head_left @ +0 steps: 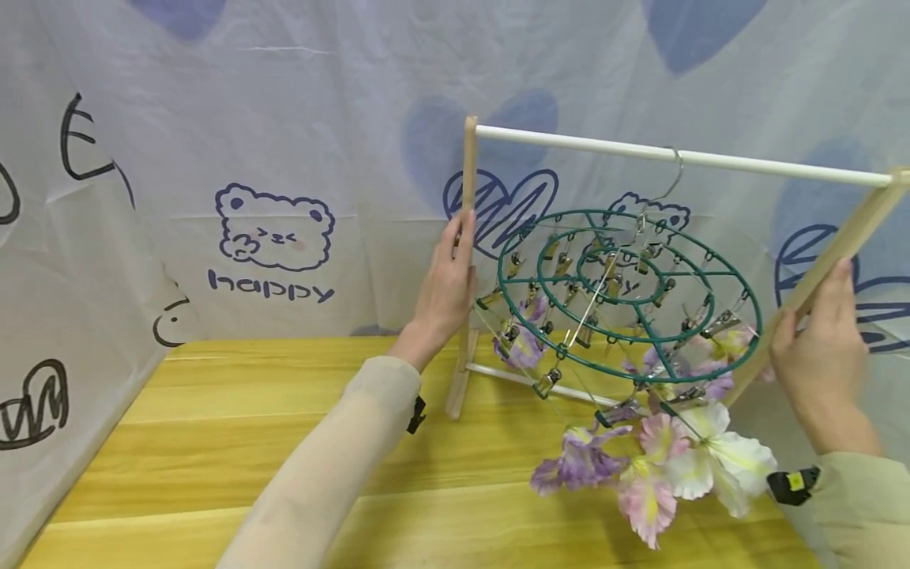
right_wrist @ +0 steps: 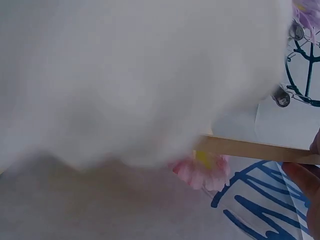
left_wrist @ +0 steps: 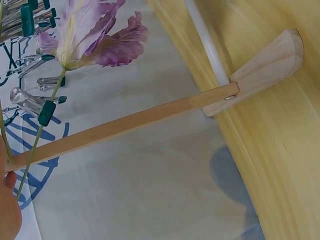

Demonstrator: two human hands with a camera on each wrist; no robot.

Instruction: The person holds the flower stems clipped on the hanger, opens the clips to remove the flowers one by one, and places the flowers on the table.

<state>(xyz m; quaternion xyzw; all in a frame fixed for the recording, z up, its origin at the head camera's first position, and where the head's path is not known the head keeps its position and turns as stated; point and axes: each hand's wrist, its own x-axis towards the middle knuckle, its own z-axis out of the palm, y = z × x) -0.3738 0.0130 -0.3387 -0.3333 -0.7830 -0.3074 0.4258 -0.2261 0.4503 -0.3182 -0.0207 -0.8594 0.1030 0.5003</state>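
Observation:
A small rack with wooden uprights and a white top rod [head_left: 583, 144] stands on the table. My left hand [head_left: 444, 284] holds its left upright [head_left: 469, 170] around mid-height, fingers along the wood. On the other side my right hand [head_left: 821, 348] grips the right upright [head_left: 856, 237]. From the rod hangs a green round clip hanger [head_left: 654, 341] by a metal hook [head_left: 677, 170]. Artificial flowers dangle head-down from its clips, among them a purple one [head_left: 579, 462], a pink one [head_left: 647, 502] and a white one [head_left: 742, 458]. A blurred white petal [right_wrist: 125, 75] covers much of the right wrist view.
The yellow wood-grain table [head_left: 235, 442] extends left of the rack. The rack's left foot [left_wrist: 270, 62] is at the table's back area, joined to a lower white rod [left_wrist: 207, 42]. Behind hangs a pale cloth [head_left: 384, 197] with drawn bears and hearts.

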